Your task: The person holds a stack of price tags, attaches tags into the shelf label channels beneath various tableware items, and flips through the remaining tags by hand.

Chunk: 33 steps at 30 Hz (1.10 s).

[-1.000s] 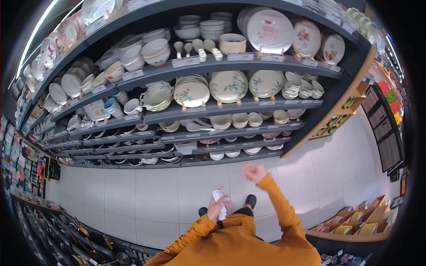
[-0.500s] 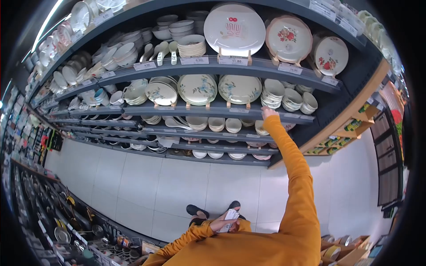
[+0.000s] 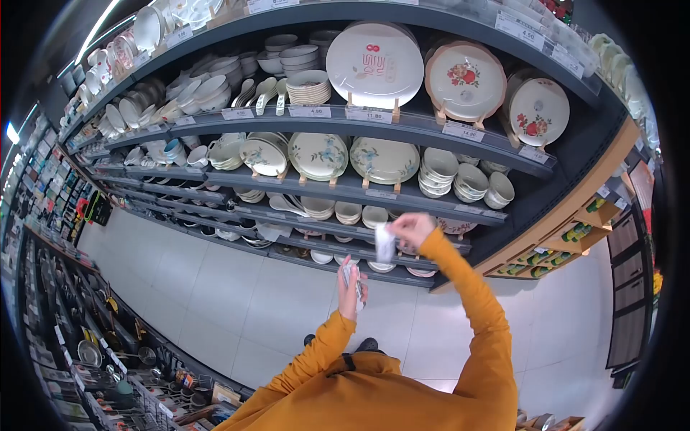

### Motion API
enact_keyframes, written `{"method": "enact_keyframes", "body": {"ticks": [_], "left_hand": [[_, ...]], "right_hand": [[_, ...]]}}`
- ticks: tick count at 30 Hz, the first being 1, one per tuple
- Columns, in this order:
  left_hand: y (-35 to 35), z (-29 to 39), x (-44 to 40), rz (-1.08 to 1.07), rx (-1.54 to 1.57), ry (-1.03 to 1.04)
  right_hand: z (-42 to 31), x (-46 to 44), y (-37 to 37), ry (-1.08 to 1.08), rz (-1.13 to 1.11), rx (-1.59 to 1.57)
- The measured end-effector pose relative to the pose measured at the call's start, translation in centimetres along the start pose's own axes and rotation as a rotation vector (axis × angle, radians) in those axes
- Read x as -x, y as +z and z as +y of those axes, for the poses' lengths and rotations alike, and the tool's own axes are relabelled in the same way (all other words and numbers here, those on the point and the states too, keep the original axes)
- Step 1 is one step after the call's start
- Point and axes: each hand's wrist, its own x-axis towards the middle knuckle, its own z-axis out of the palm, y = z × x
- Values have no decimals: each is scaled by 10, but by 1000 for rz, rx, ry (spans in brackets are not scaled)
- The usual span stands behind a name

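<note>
My right hand (image 3: 415, 230) is closed, pinching a white price label (image 3: 385, 246) that is smeared by motion. It hangs in front of the lower shelves, away from the shelf edge. Just below and to its left, my left hand (image 3: 350, 296) is wrapped round a small stack of white price labels (image 3: 353, 276). Beyond the right hand, stacked bowls (image 3: 438, 172) stand on a shelf beside a flowered oval plate (image 3: 385, 158) on a wooden stand. A label strip (image 3: 471, 208) runs along that shelf's edge.
The grey shelf unit (image 3: 287, 115) carries plates, bowls and spoons, with price labels along its edges. A wooden end panel (image 3: 575, 187) closes its right side. Pale floor tiles (image 3: 280, 309) lie below. Pans and kitchen tools (image 3: 90, 352) hang at the lower left.
My right hand has drawn back from the bowl shelf's edge, now with a label in its fingers. My left hand has risen with its label stack, and the two hands are closer together.
</note>
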Motion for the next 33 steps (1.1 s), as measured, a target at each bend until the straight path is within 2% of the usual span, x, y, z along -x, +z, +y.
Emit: {"method": "enact_keyframes", "body": {"ticks": [2,3,4,5,7,8,9,10,11,12,13,14,17,21,25,28,31,33], "left_hand": [[17,19,-6,-82,70,51],[21,17,-13,-111,76,111],[11,15,-17,-230,-34,72],[12,19,-18,-236,30,39],[14,27,-16,-242,160,-27],[11,31,-14,-262,214,-36],[10,35,-13,-242,238,-32],[11,38,-11,-222,263,-29],[13,40,-9,-202,292,-29],[15,43,-9,-174,299,-38],[14,45,-9,-175,301,-28],[13,48,-10,-177,301,-15],[10,60,-10,-186,331,-25],[0,72,-26,-168,323,-79],[-5,82,-56,-209,321,-91],[1,89,-83,-258,333,-52],[12,103,-99,-257,298,10],[22,114,-104,-259,272,51]], "right_hand": [[4,20,32,16,-182,-59],[2,29,44,72,-178,-79],[12,28,51,16,-189,-121],[13,27,56,-39,-202,-162],[3,15,47,-81,-244,38],[-23,13,39,-61,-184,124],[-34,-5,26,-257,-66,119],[-55,-21,8,-417,154,322],[-88,-31,-4,-399,365,418],[-100,-59,-19,-813,526,479],[-125,-65,-26,-710,601,616],[-135,-83,-32,-730,728,758],[-147,-120,-43,-556,692,923],[-155,-126,-47,-472,552,669],[-163,-124,-53,-465,495,553],[-164,-126,-62,-582,532,269],[-154,-91,-47,-470,480,-122],[-116,-64,-11,-395,349,-152]]}}
